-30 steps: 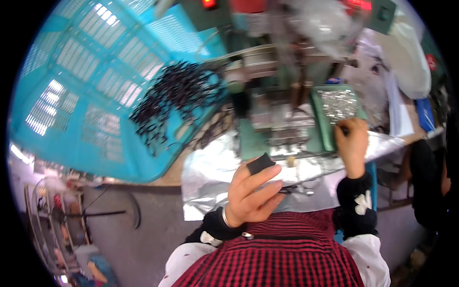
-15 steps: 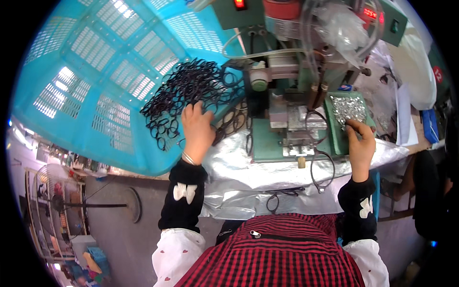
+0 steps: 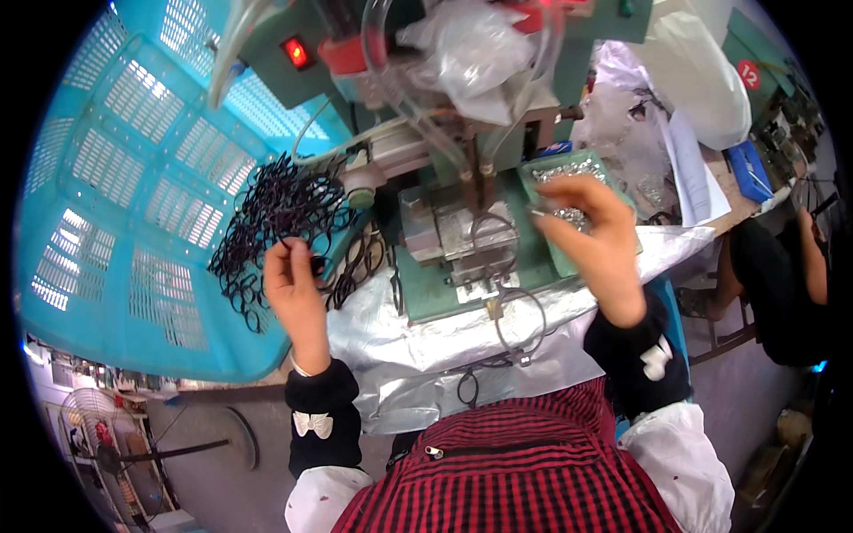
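Glasses frame (image 3: 513, 290) at machine (image 3: 422, 222) front, long axis fore-and-aft. Right hand (image 3: 597, 235) nearer, machine's right; frame leftward of slightly parted fingers. Left hand (image 3: 298, 289), machine's left, fingers bunched at frame pile (image 3: 275, 209). Both holds unclear.

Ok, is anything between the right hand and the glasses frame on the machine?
Nothing visible blocks the right hand from the lower loop of the glasses frame, which overhangs the front edge of the green machine. The green tray lies below the hand. The machine's upright rods stand close by the frame's upper end.
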Demonstrator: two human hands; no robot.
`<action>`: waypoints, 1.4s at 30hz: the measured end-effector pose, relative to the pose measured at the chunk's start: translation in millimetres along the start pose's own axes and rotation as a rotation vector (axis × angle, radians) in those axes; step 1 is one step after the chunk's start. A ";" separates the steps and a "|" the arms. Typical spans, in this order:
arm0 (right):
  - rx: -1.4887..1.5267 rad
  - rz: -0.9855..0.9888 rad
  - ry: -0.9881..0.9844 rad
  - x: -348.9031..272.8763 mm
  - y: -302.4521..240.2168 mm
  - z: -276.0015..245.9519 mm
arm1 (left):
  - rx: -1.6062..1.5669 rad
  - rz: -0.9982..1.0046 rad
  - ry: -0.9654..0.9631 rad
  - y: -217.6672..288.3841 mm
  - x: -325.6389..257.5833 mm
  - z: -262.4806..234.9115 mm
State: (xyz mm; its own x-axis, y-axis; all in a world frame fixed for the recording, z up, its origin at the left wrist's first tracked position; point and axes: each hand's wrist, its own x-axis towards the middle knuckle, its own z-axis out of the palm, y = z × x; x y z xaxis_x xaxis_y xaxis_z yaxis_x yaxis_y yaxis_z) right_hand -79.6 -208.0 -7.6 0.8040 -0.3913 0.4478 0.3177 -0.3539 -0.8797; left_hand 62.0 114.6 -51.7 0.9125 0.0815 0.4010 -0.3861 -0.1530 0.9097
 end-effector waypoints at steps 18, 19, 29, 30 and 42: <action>0.647 0.349 0.115 11.0 -27.3 63.1 | -0.377 0.362 -0.130 127.2 4.1 66.5; 0.617 0.345 0.129 7.2 -31.8 59.8 | -0.339 0.449 -0.128 130.2 1.1 67.6; -0.152 0.169 0.398 10.8 60.8 -28.7 | 0.145 1.306 -0.565 86.7 -40.8 98.1; -0.252 0.243 0.386 4.6 70.7 -35.8 | 0.149 1.321 -0.565 83.7 -41.3 100.0; -0.975 -0.038 0.080 -27.1 97.2 -41.2 | 0.119 0.975 -0.481 77.6 -83.3 68.6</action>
State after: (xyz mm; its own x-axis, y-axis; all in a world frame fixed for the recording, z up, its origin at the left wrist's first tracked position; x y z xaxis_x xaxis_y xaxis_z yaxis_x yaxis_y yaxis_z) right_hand -91.2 -266.8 -98.6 0.7541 -0.4087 0.5140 -0.2412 -0.9004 -0.3621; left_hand -34.7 28.4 -21.9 0.1889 -0.5159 0.8356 -0.9795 -0.0387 0.1975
